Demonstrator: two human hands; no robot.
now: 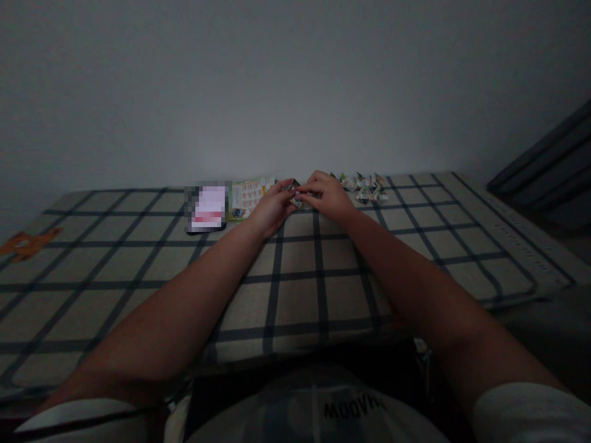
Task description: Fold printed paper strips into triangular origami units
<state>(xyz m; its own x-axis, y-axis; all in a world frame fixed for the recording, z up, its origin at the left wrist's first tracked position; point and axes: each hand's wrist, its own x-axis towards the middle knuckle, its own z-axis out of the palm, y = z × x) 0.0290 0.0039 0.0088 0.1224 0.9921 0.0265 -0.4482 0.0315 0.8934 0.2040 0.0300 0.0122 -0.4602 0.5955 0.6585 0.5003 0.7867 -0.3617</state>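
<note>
1. Inspecting the checked cloth [298,246], we found 1 small folded piece [298,202] held near its far edge; we could not tell whether it touched the cloth.
2. We recorded the left hand [278,202] and the right hand [329,192] close together, their fingertips pinching that piece from 2 sides. Firmness could not be established.
3. We judged slipping the 1st hazard: the piece was small, the hold lay at the fingertips, and an uneven pull could have sprung it loose.
4. We rated creasing or tearing 2nd. The piece looked like thin printed paper, and opposed pressure would have been the cause.
5. We noted a cluster of folded pieces [369,188] just beside the right hand; a sideways sweep could have scattered or crushed them.
6. We saw a printed sheet [252,195] just beside the left hand; a dragging wrist could have shifted it towards the phone-like device [210,209].
7. We considered the dim light a further cause of misplaced fingers.
</note>
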